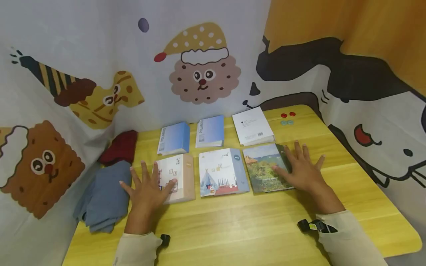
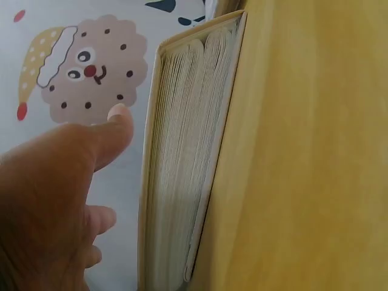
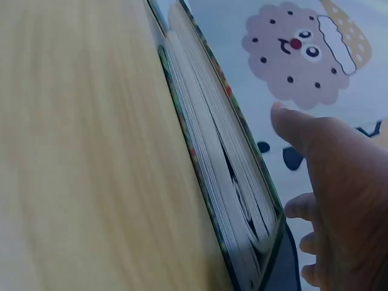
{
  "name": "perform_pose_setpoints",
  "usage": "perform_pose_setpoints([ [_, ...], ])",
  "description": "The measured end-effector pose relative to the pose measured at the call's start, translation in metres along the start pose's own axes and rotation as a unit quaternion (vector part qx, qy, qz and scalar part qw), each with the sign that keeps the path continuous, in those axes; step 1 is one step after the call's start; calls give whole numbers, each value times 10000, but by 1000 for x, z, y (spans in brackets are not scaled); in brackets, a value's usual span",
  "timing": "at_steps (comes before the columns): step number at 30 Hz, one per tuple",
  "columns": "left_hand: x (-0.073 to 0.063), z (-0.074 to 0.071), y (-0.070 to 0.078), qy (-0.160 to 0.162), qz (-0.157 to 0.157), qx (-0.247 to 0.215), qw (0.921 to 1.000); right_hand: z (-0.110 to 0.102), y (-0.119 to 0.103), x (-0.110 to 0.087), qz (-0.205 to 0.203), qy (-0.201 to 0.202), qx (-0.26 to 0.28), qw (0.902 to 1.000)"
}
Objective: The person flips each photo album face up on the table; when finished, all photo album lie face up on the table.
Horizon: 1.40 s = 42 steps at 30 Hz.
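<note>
My left hand (image 1: 144, 194) is spread with straight fingers over the left side of a thick pale photo album (image 1: 188, 177). Fanned out likewise, my right hand (image 1: 307, 171) is at the right edge of a landscape-covered photo album (image 1: 263, 166). Between them lies a white album with a tent picture (image 1: 219, 173). Neither hand grips anything; whether they touch the covers I cannot tell. Page edges of the pale album (image 2: 182, 157) show beside the left thumb in the left wrist view. In the right wrist view, the landscape album (image 3: 212, 145) has slightly parted pages.
Behind the front row lie two blue albums, one at left (image 1: 174, 138) and one in the middle (image 1: 210, 131), plus a white one (image 1: 253, 125). Folded grey-blue cloth (image 1: 108, 192) and dark red cloth (image 1: 121, 147) sit at left. Small red discs (image 1: 284, 115) and pale ones (image 1: 284, 122) lie back right.
</note>
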<state>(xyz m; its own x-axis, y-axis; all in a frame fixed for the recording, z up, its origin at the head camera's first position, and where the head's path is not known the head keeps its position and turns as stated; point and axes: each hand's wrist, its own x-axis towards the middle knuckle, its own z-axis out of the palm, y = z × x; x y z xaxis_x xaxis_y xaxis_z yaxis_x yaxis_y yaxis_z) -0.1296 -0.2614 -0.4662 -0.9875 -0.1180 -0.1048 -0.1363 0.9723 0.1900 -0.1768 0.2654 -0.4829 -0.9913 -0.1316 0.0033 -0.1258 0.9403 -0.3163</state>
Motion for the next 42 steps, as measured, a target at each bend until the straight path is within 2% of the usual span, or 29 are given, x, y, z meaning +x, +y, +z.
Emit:
perform_pose_setpoints([
  [6, 1, -2, 11, 169, 369, -6, 9992, -8, -19, 11, -362, 202, -300, 9987],
  [10, -2, -3, 11, 144, 393, 157, 9990, -11, -51, 26, -806, 210, -375, 9958],
  [13, -2, -4, 10, 165, 618, 103, 9979, -9, -78, 36, -1066, 160, -312, 9937],
  [19, 1, 8, 11, 79, 1320, -515, 9899, 3, -120, 61, -1485, -103, -174, 9887],
  [27, 0, 14, 10, -1, 1805, -1053, 9779, 24, -170, 78, -1876, -472, -17, 9811],
  [31, 0, 16, 10, -101, 1949, -1157, 9739, 33, -192, 84, -2068, -826, 93, 9749],
  [35, 0, 21, 8, -107, 2091, -1181, 9707, 39, -210, 90, -2164, -1433, 203, 9655],
  [38, 0, 26, 6, -127, 2207, -1289, 9667, 40, -222, 95, -2134, -1888, 254, 9582],
  [42, 0, 30, 4, -159, 2382, -1415, 9607, 43, -236, 100, -2120, -2223, 207, 9514],
])
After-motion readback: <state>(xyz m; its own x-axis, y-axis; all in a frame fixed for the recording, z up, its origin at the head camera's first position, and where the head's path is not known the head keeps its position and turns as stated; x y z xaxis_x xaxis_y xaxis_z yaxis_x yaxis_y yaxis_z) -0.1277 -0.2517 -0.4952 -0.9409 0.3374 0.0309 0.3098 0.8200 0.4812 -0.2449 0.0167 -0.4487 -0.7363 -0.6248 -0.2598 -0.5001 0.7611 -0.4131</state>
